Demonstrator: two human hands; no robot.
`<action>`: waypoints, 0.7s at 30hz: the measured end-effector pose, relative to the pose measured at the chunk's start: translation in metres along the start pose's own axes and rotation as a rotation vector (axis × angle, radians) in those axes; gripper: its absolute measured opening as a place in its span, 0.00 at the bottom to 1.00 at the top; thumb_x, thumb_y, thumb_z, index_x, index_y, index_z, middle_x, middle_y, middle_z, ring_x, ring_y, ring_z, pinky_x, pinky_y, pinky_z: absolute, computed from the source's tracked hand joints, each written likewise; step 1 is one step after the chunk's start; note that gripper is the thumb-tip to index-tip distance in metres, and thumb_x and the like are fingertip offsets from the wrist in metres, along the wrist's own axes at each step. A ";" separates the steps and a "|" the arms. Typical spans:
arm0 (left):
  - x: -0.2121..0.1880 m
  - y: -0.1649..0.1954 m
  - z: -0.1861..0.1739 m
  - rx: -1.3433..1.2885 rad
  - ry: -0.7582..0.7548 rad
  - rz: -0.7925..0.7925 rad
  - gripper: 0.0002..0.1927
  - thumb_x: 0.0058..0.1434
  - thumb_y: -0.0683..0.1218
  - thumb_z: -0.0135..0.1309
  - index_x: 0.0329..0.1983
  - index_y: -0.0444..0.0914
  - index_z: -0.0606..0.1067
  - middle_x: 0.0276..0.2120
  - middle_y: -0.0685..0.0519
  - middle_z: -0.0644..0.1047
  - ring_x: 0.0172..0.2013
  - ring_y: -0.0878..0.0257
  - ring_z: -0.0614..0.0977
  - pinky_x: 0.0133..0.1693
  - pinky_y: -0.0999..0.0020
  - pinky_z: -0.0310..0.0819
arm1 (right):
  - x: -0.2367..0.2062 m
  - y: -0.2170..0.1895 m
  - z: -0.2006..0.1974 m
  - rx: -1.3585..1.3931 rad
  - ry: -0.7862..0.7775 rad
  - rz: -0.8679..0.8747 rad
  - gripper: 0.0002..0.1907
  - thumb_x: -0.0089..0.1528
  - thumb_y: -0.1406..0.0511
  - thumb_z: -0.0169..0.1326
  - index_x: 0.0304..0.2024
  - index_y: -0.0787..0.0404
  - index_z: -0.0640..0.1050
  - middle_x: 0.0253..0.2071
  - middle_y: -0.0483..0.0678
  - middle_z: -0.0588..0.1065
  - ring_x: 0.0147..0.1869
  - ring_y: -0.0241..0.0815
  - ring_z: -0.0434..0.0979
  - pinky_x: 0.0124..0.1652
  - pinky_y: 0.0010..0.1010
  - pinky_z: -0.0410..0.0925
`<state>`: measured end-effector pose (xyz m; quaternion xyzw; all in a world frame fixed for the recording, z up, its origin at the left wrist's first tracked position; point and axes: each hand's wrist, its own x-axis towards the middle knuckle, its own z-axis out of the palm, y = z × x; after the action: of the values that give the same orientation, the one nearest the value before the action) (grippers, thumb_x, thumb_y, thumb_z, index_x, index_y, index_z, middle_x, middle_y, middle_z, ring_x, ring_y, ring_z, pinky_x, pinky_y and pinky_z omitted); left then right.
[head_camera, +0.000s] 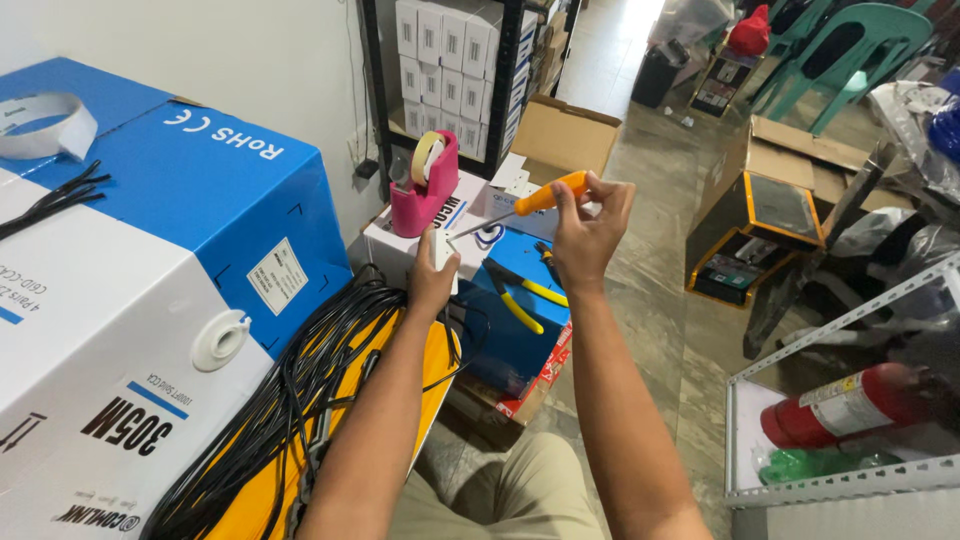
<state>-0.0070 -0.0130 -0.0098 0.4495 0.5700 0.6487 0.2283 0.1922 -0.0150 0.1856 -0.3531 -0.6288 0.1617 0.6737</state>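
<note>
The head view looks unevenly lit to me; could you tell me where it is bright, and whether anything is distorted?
Head view: daylight blows out the floor at top; both hands and the orange-handled screwdriver are sharp; wide-angle bending skews the blue-and-white box at left.

Glossy orange plastic screwdriver handle (551, 192), metal shaft (478, 227)

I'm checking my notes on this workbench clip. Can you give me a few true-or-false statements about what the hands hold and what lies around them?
1. The right hand holds an orange-handled screwdriver. True.
2. The left hand is empty. False: it grips a small white part.
3. The pink tape dispenser sits on a white box. True.
4. Yellow-handled pliers lie on the floor. False: they lie on a blue box.
5. The cable bundle is red. False: it is black.
</note>
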 end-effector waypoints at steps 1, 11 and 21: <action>-0.001 0.002 -0.001 0.004 0.004 0.030 0.37 0.59 0.44 0.59 0.72 0.39 0.61 0.61 0.42 0.74 0.60 0.53 0.77 0.58 0.62 0.70 | 0.000 0.000 0.000 -0.061 0.002 0.009 0.16 0.66 0.71 0.63 0.51 0.67 0.71 0.52 0.56 0.66 0.54 0.43 0.75 0.46 0.29 0.78; -0.008 0.022 -0.004 0.000 -0.038 -0.041 0.38 0.57 0.43 0.59 0.72 0.40 0.63 0.57 0.42 0.77 0.55 0.53 0.81 0.56 0.64 0.73 | 0.003 -0.003 -0.007 -0.031 -0.068 -0.060 0.18 0.67 0.73 0.62 0.49 0.68 0.65 0.56 0.57 0.66 0.63 0.47 0.77 0.49 0.32 0.78; -0.005 0.013 -0.004 -0.136 -0.098 -0.001 0.48 0.53 0.39 0.62 0.76 0.36 0.53 0.70 0.43 0.66 0.66 0.57 0.71 0.62 0.67 0.65 | -0.009 0.009 -0.011 -0.034 -0.092 -0.019 0.19 0.68 0.73 0.62 0.54 0.64 0.65 0.55 0.57 0.67 0.60 0.48 0.75 0.49 0.34 0.78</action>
<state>-0.0048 -0.0223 0.0013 0.4639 0.5131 0.6630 0.2863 0.2031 -0.0174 0.1738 -0.3507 -0.6651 0.1607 0.6394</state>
